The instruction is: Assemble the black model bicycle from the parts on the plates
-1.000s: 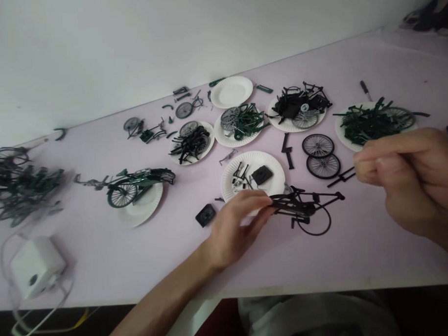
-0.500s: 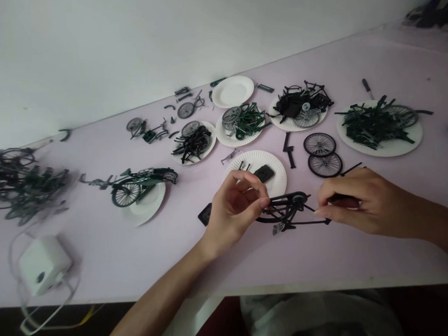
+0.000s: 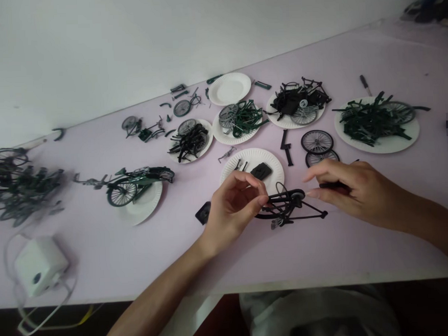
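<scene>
My left hand (image 3: 235, 211) pinches the rear part of a small black model bicycle frame (image 3: 295, 212) between thumb and forefinger. The frame has a chain case and a grey pedal, and its narrow end points right. Just right of it, my right hand (image 3: 357, 190) has thumb and forefinger apart, while a dark slender object (image 3: 335, 185) lies inside the curled fingers; most of it is hidden. Behind the frame, a paper plate (image 3: 278, 161) bears a black block-like part (image 3: 261, 171). Two spoked wheels (image 3: 317, 141) lie beyond my right hand, one partly covered by it.
Several paper plates hold heaped black and green bicycle parts (image 3: 376, 118). A green model bicycle (image 3: 140, 183) rests across a plate on the left. A white adapter (image 3: 41, 265) with cables sits near the front edge. A screwdriver (image 3: 365, 84) lies at the back right.
My right hand has drawn back slightly from the frame, and its thumb and forefinger have parted. A thin dark loop now shows above the frame. My left hand keeps its grip; the view has shifted slightly.
</scene>
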`<state>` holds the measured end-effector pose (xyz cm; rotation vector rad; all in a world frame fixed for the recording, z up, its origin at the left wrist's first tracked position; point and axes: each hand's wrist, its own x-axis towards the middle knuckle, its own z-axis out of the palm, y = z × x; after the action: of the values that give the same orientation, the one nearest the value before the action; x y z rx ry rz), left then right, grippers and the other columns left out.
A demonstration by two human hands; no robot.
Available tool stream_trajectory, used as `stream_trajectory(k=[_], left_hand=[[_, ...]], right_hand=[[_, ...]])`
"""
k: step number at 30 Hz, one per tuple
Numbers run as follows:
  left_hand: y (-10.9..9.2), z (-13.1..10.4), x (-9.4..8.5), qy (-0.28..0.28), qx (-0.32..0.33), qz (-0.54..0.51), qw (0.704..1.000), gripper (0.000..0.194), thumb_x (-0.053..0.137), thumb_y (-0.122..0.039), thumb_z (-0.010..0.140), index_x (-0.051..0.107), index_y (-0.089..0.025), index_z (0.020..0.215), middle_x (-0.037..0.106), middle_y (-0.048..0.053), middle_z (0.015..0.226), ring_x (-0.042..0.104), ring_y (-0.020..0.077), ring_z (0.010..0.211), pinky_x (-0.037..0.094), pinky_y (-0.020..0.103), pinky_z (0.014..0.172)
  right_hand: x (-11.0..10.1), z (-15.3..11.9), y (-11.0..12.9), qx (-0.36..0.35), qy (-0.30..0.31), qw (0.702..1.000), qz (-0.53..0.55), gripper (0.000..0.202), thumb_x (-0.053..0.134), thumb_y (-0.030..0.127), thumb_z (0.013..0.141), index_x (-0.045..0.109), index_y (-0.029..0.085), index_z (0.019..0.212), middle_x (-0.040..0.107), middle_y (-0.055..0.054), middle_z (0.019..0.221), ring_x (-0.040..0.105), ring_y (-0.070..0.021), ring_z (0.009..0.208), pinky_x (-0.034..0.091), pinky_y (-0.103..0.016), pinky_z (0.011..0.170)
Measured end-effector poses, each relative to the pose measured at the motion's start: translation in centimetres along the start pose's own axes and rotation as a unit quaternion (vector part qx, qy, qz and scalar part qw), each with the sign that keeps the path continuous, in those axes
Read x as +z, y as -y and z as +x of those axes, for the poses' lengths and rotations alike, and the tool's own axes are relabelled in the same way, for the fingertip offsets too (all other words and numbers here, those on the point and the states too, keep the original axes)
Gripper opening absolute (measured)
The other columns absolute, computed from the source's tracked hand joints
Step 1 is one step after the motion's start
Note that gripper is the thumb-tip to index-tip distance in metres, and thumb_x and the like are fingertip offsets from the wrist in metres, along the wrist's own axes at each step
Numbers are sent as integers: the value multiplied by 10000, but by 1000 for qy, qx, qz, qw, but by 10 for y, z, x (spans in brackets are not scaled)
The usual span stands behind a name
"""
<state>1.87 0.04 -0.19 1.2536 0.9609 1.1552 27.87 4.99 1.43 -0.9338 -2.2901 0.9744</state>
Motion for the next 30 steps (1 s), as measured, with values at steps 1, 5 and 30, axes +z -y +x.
stream_trajectory(k=[1, 5, 30], left_hand=[[0, 0, 0, 2, -1, 1, 1000, 170, 728, -158, 930, 569, -157, 993, 647, 23, 876, 646, 107, 775, 646, 233, 697], [0, -2, 1, 12, -14, -10, 1000, 167, 724, -160, 936, 570, -154, 999, 643, 21, 890, 650, 105, 779, 642, 236, 710], [1, -2, 0, 31, -23, -23, 999, 132, 712, -130, 941, 592, -159, 985, 646, 17, 893, 641, 94, 775, 603, 214, 700]], right_hand=[[0, 0, 0, -11, -4, 1000, -3, 198, 595, 407, 1027, 680, 230, 1057, 625, 63, 645, 419, -75, 444, 332, -240, 497], [-2, 0, 0, 17, 7, 1000, 4, 252, 615, 436, 1007, 690, 238, 1145, 520, 82, 596, 387, -85, 470, 308, -245, 500], [-3, 6, 7, 113, 106, 979, 134, 260, 606, 407, 977, 737, 209, 871, 618, 25, 672, 506, -116, 589, 350, -258, 550]])
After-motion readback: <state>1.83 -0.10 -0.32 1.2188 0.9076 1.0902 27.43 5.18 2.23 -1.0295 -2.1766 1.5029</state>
